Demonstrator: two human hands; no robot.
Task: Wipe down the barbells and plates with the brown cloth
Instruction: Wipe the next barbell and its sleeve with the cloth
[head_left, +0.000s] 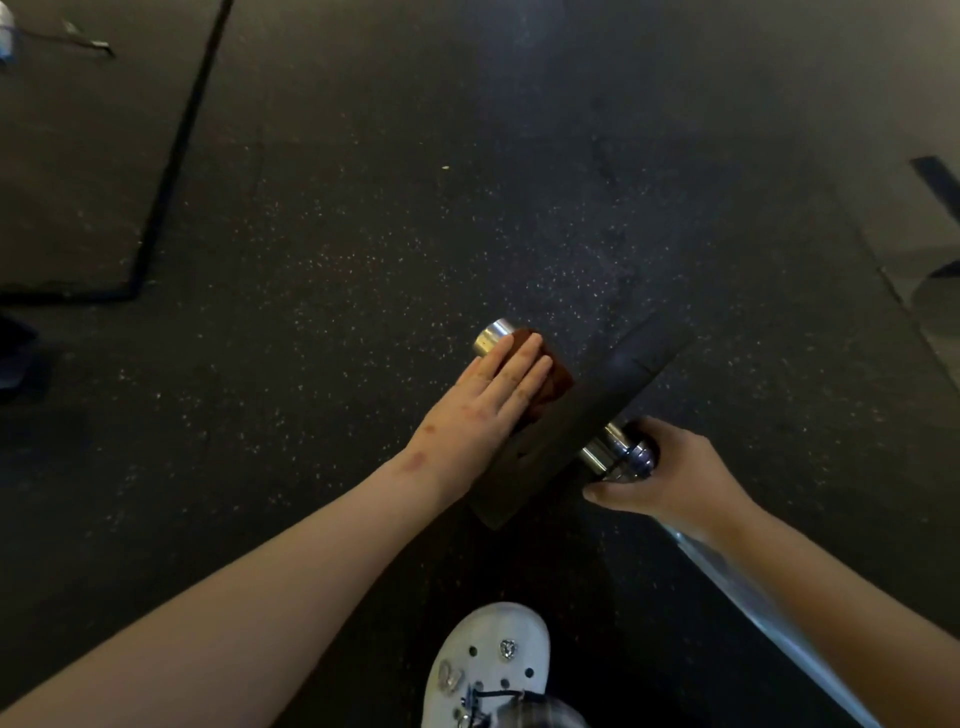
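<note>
A steel barbell (737, 582) runs from the lower right up to its sleeve end (492, 335) near the middle of the view. One black plate (587, 415) sits on the sleeve, seen edge-on. The brown cloth (553, 382) is wrapped over the sleeve between the plate and the sleeve's tip. My left hand (483, 400) presses flat on the cloth with straight fingers. My right hand (670, 473) grips the bar at the shiny collar (618, 452) just inside the plate.
Dark speckled rubber flooring (363, 234) spreads all around. A separate mat with a raised black border (171, 171) lies at the upper left. A white clog shoe (488, 665) stands at the bottom centre, close to the bar. Pale flooring shows at the right edge.
</note>
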